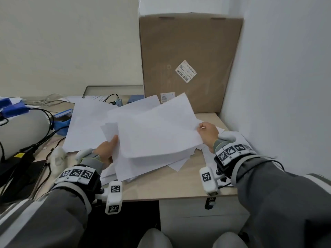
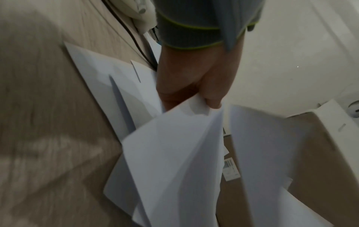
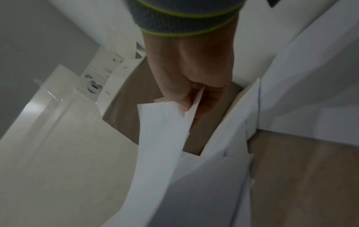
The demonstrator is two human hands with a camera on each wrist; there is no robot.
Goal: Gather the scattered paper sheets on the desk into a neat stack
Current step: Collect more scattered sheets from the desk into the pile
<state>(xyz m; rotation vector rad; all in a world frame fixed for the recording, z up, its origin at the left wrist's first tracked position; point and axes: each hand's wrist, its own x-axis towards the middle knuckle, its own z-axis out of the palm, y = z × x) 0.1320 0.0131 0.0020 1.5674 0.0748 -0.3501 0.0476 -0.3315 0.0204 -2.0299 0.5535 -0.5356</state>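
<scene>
Several white paper sheets (image 1: 155, 133) are lifted off the wooden desk (image 1: 170, 183) in a loose fan. My left hand (image 1: 107, 151) grips their left edge, thumb on top; the left wrist view shows this hand (image 2: 196, 86) pinching the sheets (image 2: 174, 153). My right hand (image 1: 207, 135) pinches the right edge of the top sheet, and in the right wrist view the hand (image 3: 194, 86) has a sheet (image 3: 161, 138) held between thumb and fingers. One more sheet (image 1: 86, 126) lies flat on the desk to the left. Other sheets (image 1: 211, 158) lie under my right wrist.
A tall cardboard box (image 1: 188, 59) stands at the back against the right wall (image 1: 277, 86). Black cables (image 1: 41, 138), a grey rounded device (image 1: 19, 129) and blue items (image 1: 60, 120) crowd the left side. The desk's front edge (image 1: 170, 196) runs just below my wrists.
</scene>
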